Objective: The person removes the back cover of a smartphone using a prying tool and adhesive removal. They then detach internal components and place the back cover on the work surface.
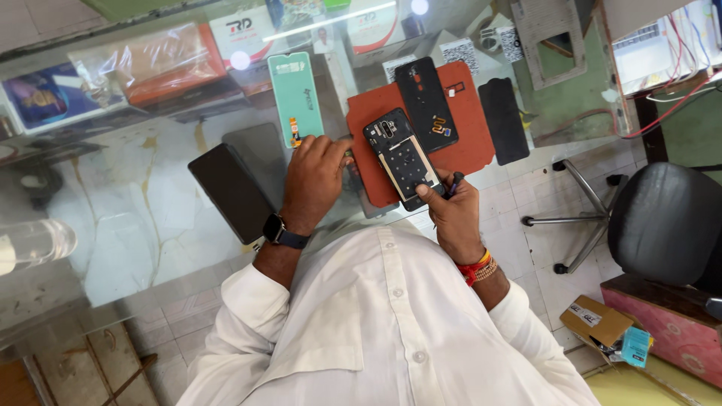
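White shirt (376, 323): seen closest to the camera, filling the lower middle of the frame; both forearms are stretched up from it toward the desk.
Desk (150, 188): a glass top over the upper two thirds of the frame, with boxes and floor tiles seen through it.
Red mat (474, 135): laid at upper centre; loosened parts are best kept on it so that they are not lost on the glass.
Opened phone (402, 158): lying back-up and tilted on the lower left part of the mat, its inner frame and camera module exposed, the lower end overhanging the mat's edge toward the person.
Dark phone (229, 192): laid flat at centre left, well apart from the work.
Teal screen part (295, 96): placed just left of the mat.
Black back cover (426, 101): set on the mat just above the opened phone.
Left hand (314, 177): rested just left of the opened phone, fingers curled down together; whether anything is pinched cannot be told.
Right hand (451, 214): the thumb is pressed on the phone's lower edge, and a dark tool (453, 183) is gripped by the other fingers.
Advice: the body should be steadied by the thumb and the tool worked gently, so that the exposed board is not scratched.
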`<state>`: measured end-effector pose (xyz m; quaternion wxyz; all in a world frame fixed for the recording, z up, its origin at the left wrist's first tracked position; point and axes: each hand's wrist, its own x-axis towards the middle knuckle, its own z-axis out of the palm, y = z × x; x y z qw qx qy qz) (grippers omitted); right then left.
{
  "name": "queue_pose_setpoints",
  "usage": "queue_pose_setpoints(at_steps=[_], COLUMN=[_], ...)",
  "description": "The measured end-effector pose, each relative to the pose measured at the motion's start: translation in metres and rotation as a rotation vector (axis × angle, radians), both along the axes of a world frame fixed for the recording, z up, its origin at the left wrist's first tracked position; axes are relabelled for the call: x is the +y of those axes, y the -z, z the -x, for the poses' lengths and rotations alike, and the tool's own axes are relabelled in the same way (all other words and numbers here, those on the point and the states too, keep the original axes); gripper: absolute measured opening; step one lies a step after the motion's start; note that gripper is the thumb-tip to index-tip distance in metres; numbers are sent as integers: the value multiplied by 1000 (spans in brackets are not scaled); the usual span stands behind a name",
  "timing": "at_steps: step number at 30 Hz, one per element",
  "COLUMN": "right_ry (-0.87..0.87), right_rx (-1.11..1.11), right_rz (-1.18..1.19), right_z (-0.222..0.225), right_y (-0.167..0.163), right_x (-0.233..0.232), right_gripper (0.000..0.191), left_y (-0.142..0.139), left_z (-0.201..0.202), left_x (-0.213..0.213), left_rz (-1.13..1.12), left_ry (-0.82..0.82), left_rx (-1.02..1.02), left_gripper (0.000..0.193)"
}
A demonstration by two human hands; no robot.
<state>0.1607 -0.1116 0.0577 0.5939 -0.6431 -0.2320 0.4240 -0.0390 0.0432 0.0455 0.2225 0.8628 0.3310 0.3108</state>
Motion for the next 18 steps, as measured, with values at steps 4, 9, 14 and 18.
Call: queue_pose_setpoints(at_steps=[4, 9, 14, 18], right_ry=[-80, -137, -214, -300], right_rx=[-303, -955, -1265, -1220], right_rz=[-19, 230, 138, 96], right_z=[11, 16, 15, 1], right_y=[1, -4, -14, -20], right_x=[13, 22, 20, 24], right_gripper=[32, 51, 57, 48], left_y=[4, 14, 13, 8], left_z=[12, 11, 1, -7], left_x=[-2, -12, -12, -7], left_rz=[101, 68, 70, 49], left_ry=[-29, -21, -24, -44], left_rx=[46, -89, -94, -100], left_gripper=[18, 19, 21, 23])
